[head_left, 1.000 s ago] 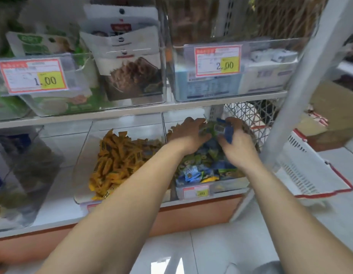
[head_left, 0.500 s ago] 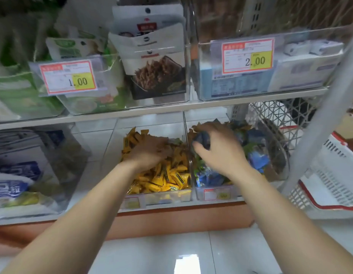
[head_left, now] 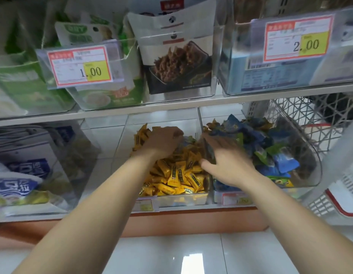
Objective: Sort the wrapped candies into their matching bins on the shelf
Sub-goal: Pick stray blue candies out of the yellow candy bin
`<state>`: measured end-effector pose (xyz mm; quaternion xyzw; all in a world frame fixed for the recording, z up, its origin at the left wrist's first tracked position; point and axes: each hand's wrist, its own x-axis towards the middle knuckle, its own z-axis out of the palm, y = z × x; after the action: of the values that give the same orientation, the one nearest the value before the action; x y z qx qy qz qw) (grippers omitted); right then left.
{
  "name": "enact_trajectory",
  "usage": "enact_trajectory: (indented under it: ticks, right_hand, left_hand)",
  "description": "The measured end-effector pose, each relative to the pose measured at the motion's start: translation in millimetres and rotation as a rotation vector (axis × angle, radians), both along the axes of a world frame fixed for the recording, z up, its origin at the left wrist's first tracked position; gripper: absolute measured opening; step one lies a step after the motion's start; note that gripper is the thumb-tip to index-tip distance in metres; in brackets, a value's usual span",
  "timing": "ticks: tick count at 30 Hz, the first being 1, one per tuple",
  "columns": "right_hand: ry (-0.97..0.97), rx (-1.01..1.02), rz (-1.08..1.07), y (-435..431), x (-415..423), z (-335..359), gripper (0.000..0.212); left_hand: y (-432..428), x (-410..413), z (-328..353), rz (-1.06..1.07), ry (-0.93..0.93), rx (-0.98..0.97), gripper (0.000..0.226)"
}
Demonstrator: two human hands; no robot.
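Fingers of your left hand [head_left: 161, 143] curl into yellow candies [head_left: 177, 177], grip unclear; your right hand [head_left: 227, 161] lies spread beside it, blue candies [head_left: 280, 163] just right of it.

Price tag reading 1.00 [head_left: 79, 66], price tag reading 2.00 [head_left: 297, 37], dark snack pouch [head_left: 179, 62]; red-rimmed white basket [head_left: 337, 202]

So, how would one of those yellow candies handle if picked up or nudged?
Probably very light: each yellow candy is a small flat pack. The glossy wrappers likely make them slippery, so pinching a wrapper end may hold better. Heaped loosely in the clear bin, a pushed one would probably slide and shift its neighbours rather than roll.
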<state>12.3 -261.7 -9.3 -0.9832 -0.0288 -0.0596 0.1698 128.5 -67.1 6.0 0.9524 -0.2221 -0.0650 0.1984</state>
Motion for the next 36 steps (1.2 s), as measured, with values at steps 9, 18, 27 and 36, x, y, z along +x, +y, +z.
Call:
enact_trajectory:
  ticks: [9, 18, 27, 36]
  right_hand:
    - [-0.031, 0.031, 0.011, 1, 1, 1, 0.077]
    - [-0.240, 0.609, 0.028, 17, -1, 22, 0.016]
    - [-0.296, 0.599, -0.301, -22, 2, 9, 0.031]
    - [-0.194, 0.083, -0.374, -41, -3, 23, 0.025]
  left_hand:
    - [15, 3, -13, -0.038, -0.031, -0.071, 0.024]
    - [-7, -36, 20, -0.048, 0.304, -0.878, 0.022]
    - [-30, 32, -22, -0.007, 0.110, 0.068, 0.044]
    - [-10, 15, -7, 0.096, -0.104, -0.277, 0.022]
